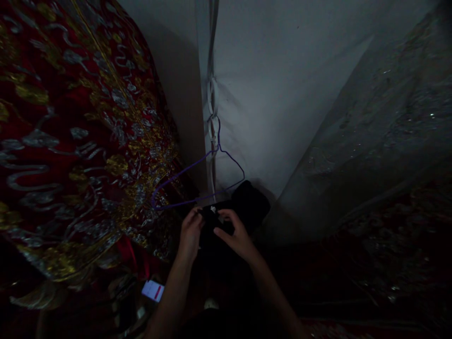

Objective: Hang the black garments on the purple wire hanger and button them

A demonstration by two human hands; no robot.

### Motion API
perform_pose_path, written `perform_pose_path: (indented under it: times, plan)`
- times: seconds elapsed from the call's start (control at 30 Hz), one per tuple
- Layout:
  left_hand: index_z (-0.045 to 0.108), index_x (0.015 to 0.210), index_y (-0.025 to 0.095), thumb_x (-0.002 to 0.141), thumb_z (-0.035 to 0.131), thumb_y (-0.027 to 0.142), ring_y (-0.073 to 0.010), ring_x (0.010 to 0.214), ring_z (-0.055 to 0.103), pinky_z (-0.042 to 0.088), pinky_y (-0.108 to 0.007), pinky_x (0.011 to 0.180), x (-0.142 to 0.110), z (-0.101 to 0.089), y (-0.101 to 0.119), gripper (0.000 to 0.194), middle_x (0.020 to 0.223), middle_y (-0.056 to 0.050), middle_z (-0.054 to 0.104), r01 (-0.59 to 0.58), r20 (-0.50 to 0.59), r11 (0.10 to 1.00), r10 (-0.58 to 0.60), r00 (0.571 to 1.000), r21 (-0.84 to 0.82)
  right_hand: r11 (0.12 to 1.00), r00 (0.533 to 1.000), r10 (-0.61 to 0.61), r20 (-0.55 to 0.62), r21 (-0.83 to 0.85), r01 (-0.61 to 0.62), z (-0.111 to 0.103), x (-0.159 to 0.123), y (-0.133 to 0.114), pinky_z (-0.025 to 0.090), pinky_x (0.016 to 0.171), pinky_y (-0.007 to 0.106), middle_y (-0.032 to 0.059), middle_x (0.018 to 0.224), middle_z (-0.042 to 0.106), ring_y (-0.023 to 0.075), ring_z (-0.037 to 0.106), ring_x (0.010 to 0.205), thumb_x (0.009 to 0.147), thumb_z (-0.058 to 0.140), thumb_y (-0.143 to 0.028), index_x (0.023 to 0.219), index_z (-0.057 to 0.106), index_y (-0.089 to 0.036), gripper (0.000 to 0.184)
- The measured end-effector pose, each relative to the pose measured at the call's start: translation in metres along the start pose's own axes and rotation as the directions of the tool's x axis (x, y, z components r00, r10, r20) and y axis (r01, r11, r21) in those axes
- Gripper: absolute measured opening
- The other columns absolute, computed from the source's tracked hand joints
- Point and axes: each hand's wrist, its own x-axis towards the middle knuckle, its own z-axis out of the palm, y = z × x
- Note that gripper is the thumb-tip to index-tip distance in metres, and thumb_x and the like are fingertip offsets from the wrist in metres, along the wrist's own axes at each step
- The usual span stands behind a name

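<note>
My left hand [190, 231] and right hand [236, 233] each pinch the black garment [247, 203], seemingly at a small white clip [213, 209], steadying it under the purple wire hanger [197, 181].

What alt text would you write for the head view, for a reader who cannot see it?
Two hands, left hand and right hand, grip a black garment in a dim corner. A purple hanger hangs from a white cord on the wall just above. A red embroidered cloth fills the left side.
</note>
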Motion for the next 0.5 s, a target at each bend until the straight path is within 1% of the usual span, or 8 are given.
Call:
perform_pose_path:
  times: [0.07,0.1,0.17,0.23,0.3,0.37,0.43,0.5]
  plan:
    - [0.071,0.091,0.019,0.078,0.073,0.035,-0.0194,0.09,0.065,0.048,-0.028,0.085,-0.01,0.014,-0.001,0.021,0.091,-0.003,0.07,-0.154,0.123,0.963,0.129,0.984,0.221,1.0,0.995,-0.02,0.102,-0.006,0.021,0.008,-0.001,0.0,0.047,0.098,0.038,0.0093,0.122,0.064,0.0234,0.061,0.111,0.076,0.072,-0.028,0.127,0.054,-0.02,0.055]
    - [0.07,0.091,0.019,0.081,0.07,0.037,-0.0208,0.093,0.064,0.047,-0.03,0.089,-0.014,0.019,0.0,0.02,0.092,-0.004,0.069,-0.234,0.186,0.919,0.182,0.965,0.316,1.0,0.992,-0.012,0.126,0.005,0.011,0.011,-0.001,0.001,0.048,0.097,0.038,0.009,0.121,0.065,0.0232,0.062,0.109,0.078,0.068,-0.026,0.128,0.054,-0.02,0.052]
    - [0.069,0.091,0.02,0.086,0.064,0.037,-0.0234,0.101,0.062,0.044,-0.035,0.097,-0.019,0.024,0.004,0.018,0.098,-0.006,0.068,-0.375,0.301,0.81,0.258,0.918,0.451,0.999,0.993,0.019,0.117,0.04,-0.024,0.011,0.001,0.0,0.05,0.093,0.037,0.0069,0.11,0.07,0.0228,0.064,0.101,0.083,0.056,-0.024,0.118,0.061,-0.02,0.036]
    - [0.067,0.101,0.022,0.089,0.061,0.038,-0.0251,0.113,0.058,0.041,-0.037,0.105,-0.022,0.022,0.009,0.02,0.11,-0.008,0.066,-0.455,0.389,0.723,0.275,0.879,0.519,0.993,0.992,0.08,0.099,0.073,-0.088,0.004,0.004,-0.005,0.053,0.081,0.034,0.0045,0.092,0.071,0.0224,0.066,0.088,0.083,0.049,-0.025,0.098,0.068,-0.021,0.024]
    - [0.061,0.12,0.024,0.09,0.061,0.041,-0.0259,0.124,0.053,0.038,-0.038,0.11,-0.024,0.014,0.012,0.035,0.124,-0.009,0.062,-0.425,0.456,0.708,0.162,0.875,0.564,0.981,0.974,0.165,0.157,0.081,-0.179,-0.01,0.011,-0.015,0.051,0.063,0.029,0.0017,0.072,0.067,0.02,0.062,0.069,0.079,0.05,-0.027,0.078,0.068,-0.02,0.02]
    - [0.058,0.129,0.023,0.09,0.058,0.048,-0.0274,0.124,0.054,0.04,-0.039,0.109,-0.025,0.002,0.012,0.046,0.127,-0.008,0.063,-0.301,0.504,0.712,-0.087,0.859,0.634,0.979,0.956,0.179,0.234,0.052,-0.196,-0.027,0.022,-0.029,0.045,0.052,0.025,-0.0003,0.061,0.061,0.0166,0.056,0.056,0.074,0.05,-0.025,0.068,0.066,-0.02,0.018]
    - [0.066,0.119,0.02,0.09,0.055,0.054,-0.0294,0.113,0.06,0.047,-0.039,0.101,-0.024,-0.011,0.011,0.046,0.114,-0.007,0.07,-0.201,0.518,0.662,-0.326,0.791,0.722,0.998,0.968,0.064,0.242,0.008,-0.068,-0.042,0.039,-0.044,0.045,0.056,0.025,0.0,0.063,0.063,0.0162,0.058,0.06,0.071,0.049,-0.021,0.067,0.067,-0.019,0.018]
    - [0.071,0.106,0.017,0.088,0.057,0.057,-0.0292,0.099,0.064,0.051,-0.038,0.09,-0.022,-0.022,0.016,0.046,0.101,-0.006,0.073,-0.175,0.489,0.616,-0.389,0.781,0.768,0.995,0.983,-0.09,0.157,-0.034,0.096,-0.05,0.059,-0.054,0.047,0.065,0.026,0.0011,0.073,0.067,0.0166,0.061,0.069,0.07,0.049,-0.018,0.078,0.07,-0.019,0.023]
